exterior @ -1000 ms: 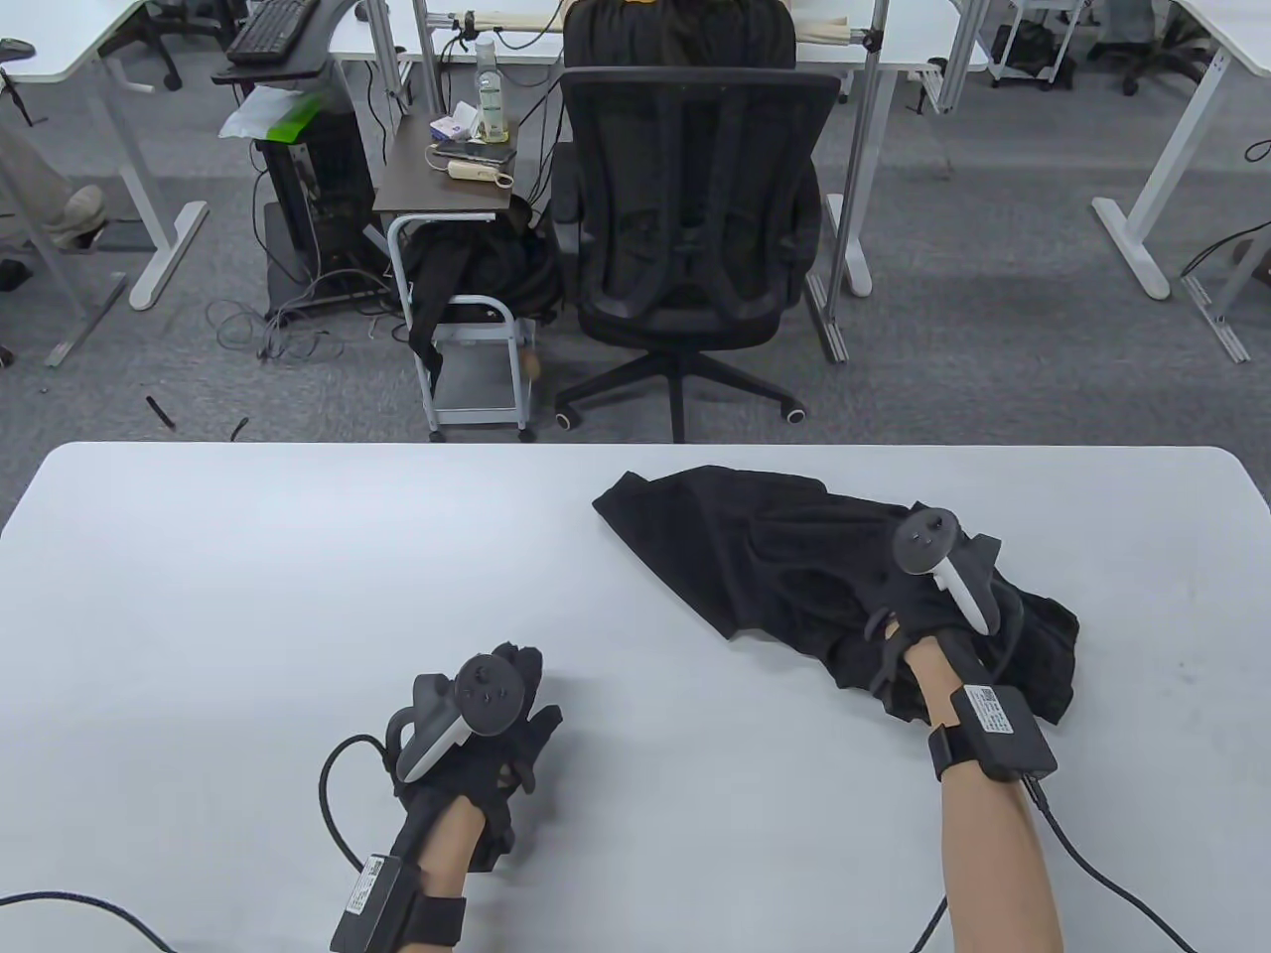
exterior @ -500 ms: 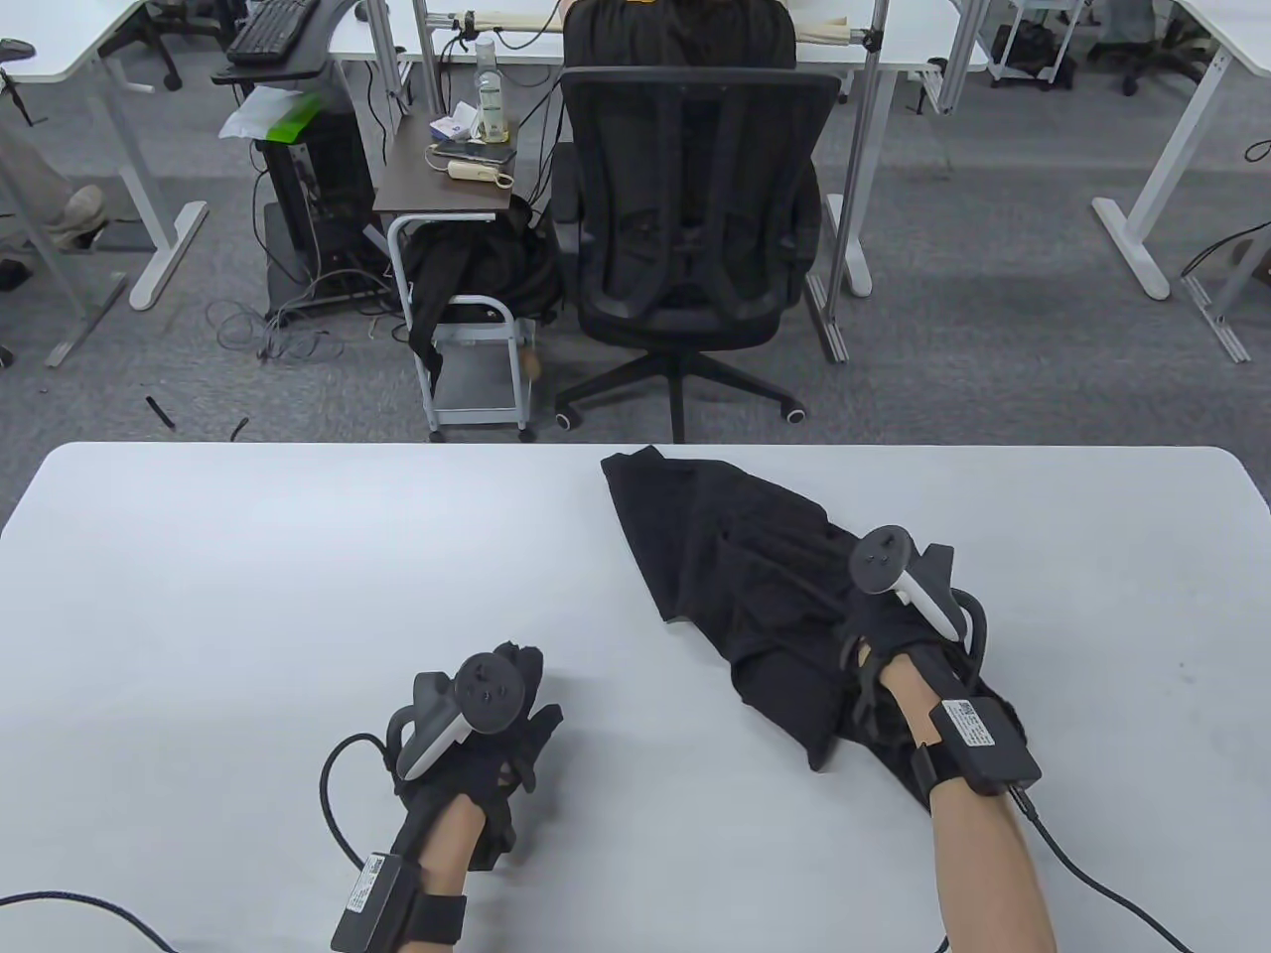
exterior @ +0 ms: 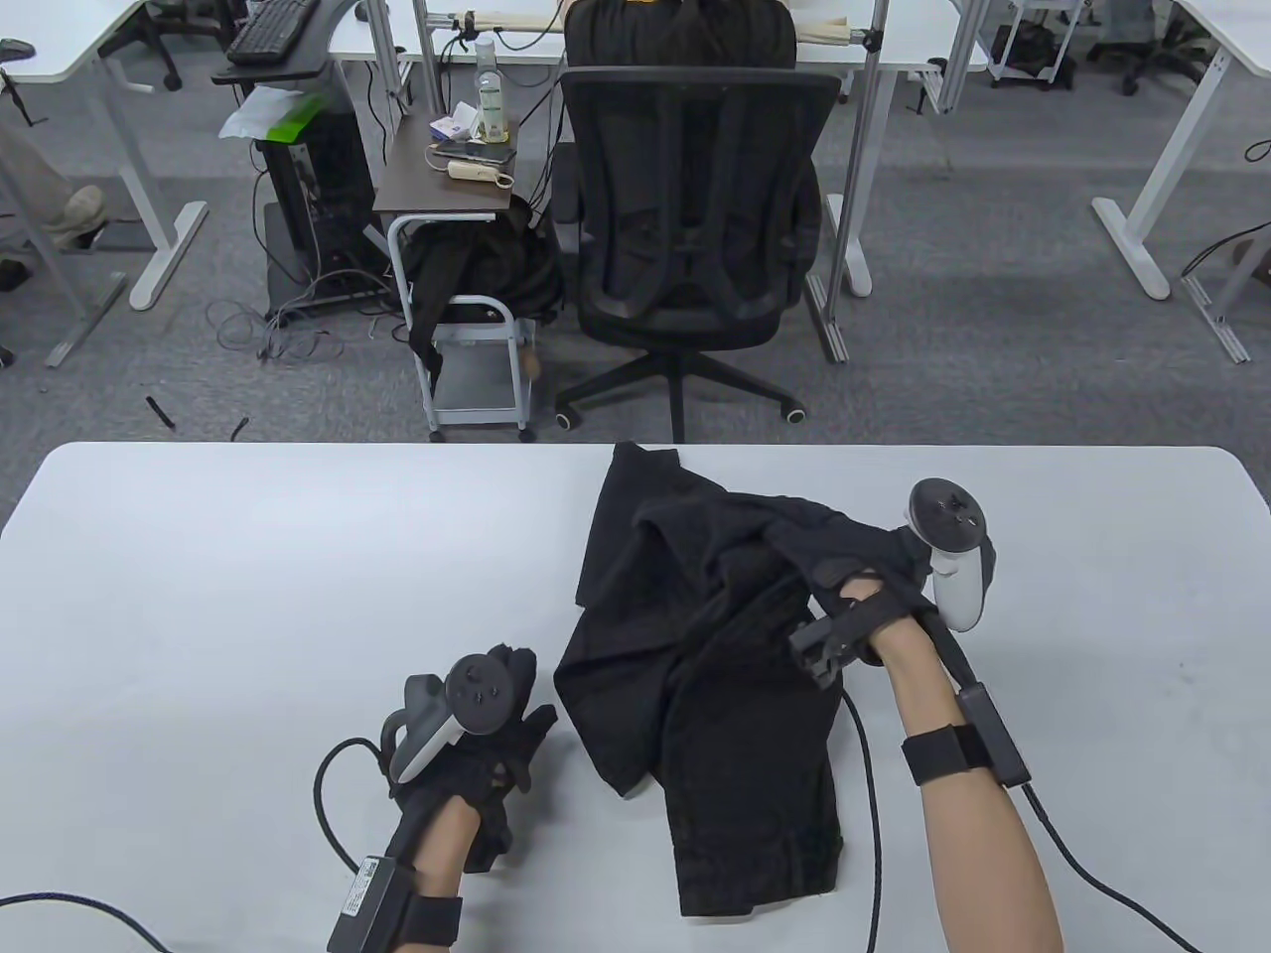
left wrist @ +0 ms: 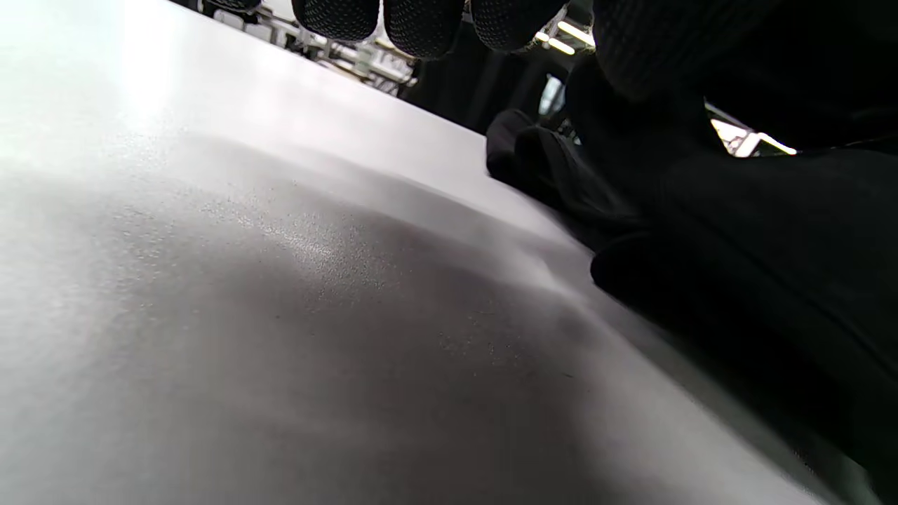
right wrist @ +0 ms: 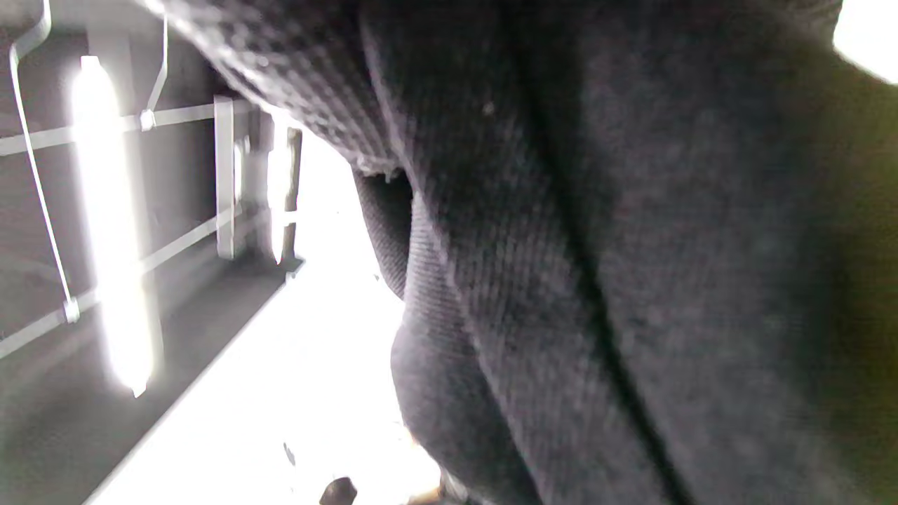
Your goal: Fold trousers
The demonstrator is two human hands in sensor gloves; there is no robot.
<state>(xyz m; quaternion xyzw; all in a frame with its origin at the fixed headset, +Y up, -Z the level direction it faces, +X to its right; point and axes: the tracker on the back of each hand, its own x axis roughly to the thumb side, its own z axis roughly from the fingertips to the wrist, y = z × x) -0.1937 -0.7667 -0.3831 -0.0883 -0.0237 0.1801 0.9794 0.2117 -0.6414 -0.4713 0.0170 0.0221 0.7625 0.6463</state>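
Observation:
Black trousers (exterior: 715,675) lie crumpled on the white table (exterior: 248,596), right of centre. One end reaches the near edge and the other the far edge. My right hand (exterior: 844,576) grips a bunch of the cloth at its upper right and holds it raised, wrist turned over. In the right wrist view the dark cloth (right wrist: 631,280) fills the frame. My left hand (exterior: 506,715) rests flat on the table, fingers spread, just left of the trousers and holding nothing. In the left wrist view its fingertips (left wrist: 414,21) hang at the top and the trousers (left wrist: 772,266) lie close on the right.
A black office chair (exterior: 695,218) and a small cart (exterior: 452,189) stand on the floor beyond the table's far edge. Glove cables (exterior: 864,794) trail from both wrists across the near part of the table.
My right hand has lifted and turned over with the cloth, moving right and away. The trousers swung and spread toward the near edge. My left hand has stayed put.

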